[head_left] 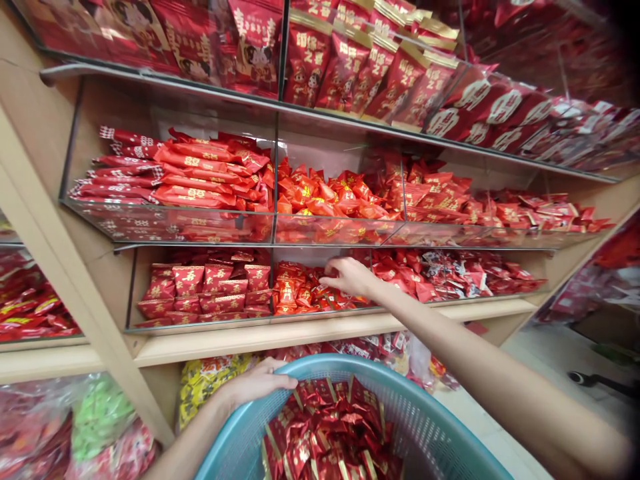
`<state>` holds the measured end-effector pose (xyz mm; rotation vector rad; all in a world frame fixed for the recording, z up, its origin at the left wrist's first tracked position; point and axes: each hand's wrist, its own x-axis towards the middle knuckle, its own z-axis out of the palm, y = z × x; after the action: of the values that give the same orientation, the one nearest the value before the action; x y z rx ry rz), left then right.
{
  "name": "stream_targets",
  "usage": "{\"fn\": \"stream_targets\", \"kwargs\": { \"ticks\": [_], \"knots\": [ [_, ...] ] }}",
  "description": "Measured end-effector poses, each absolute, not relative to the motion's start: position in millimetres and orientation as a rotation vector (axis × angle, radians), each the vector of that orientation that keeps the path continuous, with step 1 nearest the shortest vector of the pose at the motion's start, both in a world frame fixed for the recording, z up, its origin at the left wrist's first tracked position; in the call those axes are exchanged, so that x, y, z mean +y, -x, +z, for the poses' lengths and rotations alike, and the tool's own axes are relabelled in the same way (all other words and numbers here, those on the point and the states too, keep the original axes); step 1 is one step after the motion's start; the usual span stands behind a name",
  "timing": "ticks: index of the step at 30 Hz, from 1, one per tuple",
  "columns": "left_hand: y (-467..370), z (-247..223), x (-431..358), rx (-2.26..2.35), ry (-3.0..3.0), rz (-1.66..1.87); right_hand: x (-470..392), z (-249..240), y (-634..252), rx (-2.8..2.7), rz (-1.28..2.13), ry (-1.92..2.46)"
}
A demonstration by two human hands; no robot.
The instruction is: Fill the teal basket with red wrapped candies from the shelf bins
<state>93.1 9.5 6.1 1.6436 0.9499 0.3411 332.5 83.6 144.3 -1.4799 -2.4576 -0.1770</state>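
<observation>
Just beside the right hand [345, 276], red packets [294, 288].

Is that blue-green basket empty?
Not empty: red, gold-edged packets lie heaped inside the basket. Its near side is cut off; how full it is, I cannot tell.

Right grip [349, 276] in the low shelf [325, 332], at the small packets [293, 290]. Left of that grip, in the next box, stacked packs [200, 283]; right of it, loose packets [390, 267]. Above it, a middle shelf [325, 233] and a top shelf [340, 118], both with packs [200, 163]. Below it, left grip [265, 382] on the rim of a basket [425, 427]. Right of the left grip, in the basket, a heap of packets [335, 427]. Left of the left grip and behind, a bag [209, 381].
</observation>
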Motion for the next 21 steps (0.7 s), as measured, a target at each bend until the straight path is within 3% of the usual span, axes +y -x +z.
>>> {"fn": "stream_targets", "kwargs": {
  "ticks": [9, 21],
  "knots": [
    [-95, 13, 6, 0.956, -1.594, 0.349, 140, 137, -261, -2.418, 0.22, 1.552],
    [-92, 7, 9, 0.981, -1.536, 0.325, 165, 121, -278, -1.955, 0.546, 1.406]
  ]
}}
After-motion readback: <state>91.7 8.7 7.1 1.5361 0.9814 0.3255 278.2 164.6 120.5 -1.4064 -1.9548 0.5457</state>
